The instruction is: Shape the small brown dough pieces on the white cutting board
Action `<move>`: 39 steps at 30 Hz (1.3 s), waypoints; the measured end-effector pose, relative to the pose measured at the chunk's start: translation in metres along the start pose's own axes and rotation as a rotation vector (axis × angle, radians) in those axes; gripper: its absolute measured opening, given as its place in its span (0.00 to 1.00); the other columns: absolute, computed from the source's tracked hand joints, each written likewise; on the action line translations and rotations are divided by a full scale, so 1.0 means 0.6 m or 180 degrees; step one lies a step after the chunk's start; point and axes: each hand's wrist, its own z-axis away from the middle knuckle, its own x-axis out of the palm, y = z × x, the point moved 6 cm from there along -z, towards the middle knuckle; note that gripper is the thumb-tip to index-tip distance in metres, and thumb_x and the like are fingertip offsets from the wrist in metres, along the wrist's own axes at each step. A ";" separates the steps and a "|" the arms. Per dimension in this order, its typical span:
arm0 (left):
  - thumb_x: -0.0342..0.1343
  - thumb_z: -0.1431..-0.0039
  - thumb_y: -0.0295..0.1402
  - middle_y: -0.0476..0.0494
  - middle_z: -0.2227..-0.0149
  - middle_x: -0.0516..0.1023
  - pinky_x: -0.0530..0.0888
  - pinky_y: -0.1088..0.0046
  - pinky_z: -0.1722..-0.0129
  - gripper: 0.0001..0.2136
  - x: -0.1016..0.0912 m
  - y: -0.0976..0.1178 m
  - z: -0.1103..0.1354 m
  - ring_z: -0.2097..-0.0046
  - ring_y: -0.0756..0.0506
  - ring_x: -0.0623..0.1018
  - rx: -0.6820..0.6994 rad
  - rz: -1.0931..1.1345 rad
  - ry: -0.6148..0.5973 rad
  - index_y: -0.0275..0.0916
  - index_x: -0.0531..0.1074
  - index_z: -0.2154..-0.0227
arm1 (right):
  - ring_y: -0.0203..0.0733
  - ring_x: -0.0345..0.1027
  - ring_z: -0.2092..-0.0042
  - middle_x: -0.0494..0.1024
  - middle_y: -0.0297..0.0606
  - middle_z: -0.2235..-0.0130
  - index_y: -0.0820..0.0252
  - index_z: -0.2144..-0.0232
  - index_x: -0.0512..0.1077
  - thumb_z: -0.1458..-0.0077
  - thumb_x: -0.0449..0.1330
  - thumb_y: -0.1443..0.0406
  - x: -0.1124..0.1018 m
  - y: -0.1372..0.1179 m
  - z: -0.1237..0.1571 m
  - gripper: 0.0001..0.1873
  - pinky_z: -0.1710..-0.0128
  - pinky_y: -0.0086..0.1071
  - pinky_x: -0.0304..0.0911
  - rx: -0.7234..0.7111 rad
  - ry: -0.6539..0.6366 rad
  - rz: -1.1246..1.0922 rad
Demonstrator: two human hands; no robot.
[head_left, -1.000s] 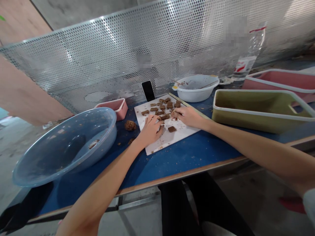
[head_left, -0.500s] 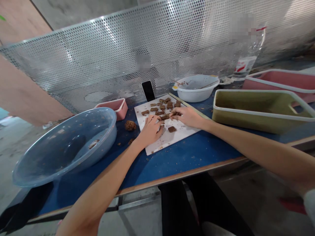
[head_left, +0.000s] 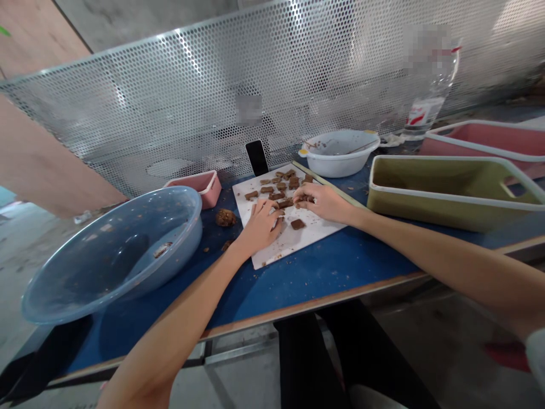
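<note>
Several small brown blocks [head_left: 293, 183] of a doughy or clay-like material lie on a white board [head_left: 289, 245]. My left hand [head_left: 263, 224] rests on the board, fingers bent and a little apart, with its fingertips by the left end of a brown strip [head_left: 286, 203]. At the strip's right end, my right hand [head_left: 319, 203] has its fingers curled in and closed against it; the fingertips are partly hidden. A flat, squarish brown block [head_left: 298, 224] lies just in front, between the two hands, touched by neither.
Left stands a big translucent blue basin [head_left: 179, 250], with a brown lump [head_left: 225, 217] and a small pink box [head_left: 210, 190] near it. A phone [head_left: 256, 158] leans behind the board. A white basin [head_left: 340, 165], green bin [head_left: 434, 207], pink bin [head_left: 494, 136] and bottle [head_left: 421, 116] stand right.
My right hand's fingers have shifted very slightly at the strip's right end. My left hand and the brown blocks look the same.
</note>
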 end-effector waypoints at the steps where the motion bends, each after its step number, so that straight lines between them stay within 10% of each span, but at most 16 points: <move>1: 0.50 0.21 0.32 0.30 0.43 0.74 0.70 0.43 0.37 0.13 0.000 0.000 0.000 0.40 0.30 0.67 0.0000 0.0009 -0.0011 0.38 0.79 0.47 | 0.50 0.77 0.55 0.84 0.43 0.55 0.54 0.59 0.80 0.30 0.60 0.59 0.000 -0.005 -0.001 0.10 0.50 0.44 0.71 -0.0101 -0.0030 0.0013; 12: 0.50 0.22 0.33 0.30 0.42 0.73 0.69 0.41 0.36 0.14 0.003 -0.002 0.001 0.39 0.30 0.67 -0.0032 0.0041 -0.0076 0.39 0.79 0.45 | 0.45 0.76 0.65 0.83 0.38 0.64 0.55 0.57 0.80 0.25 0.56 0.55 -0.002 0.007 0.002 0.15 0.61 0.40 0.69 0.0276 -0.0109 0.0069; 39: 0.51 0.23 0.32 0.31 0.43 0.74 0.71 0.44 0.37 0.13 0.002 -0.003 0.002 0.39 0.30 0.69 -0.0067 0.0045 -0.0006 0.39 0.79 0.46 | 0.52 0.82 0.55 0.88 0.41 0.57 0.54 0.56 0.85 0.30 0.64 0.61 0.008 -0.007 0.008 0.09 0.50 0.45 0.75 -0.0149 -0.0260 0.0255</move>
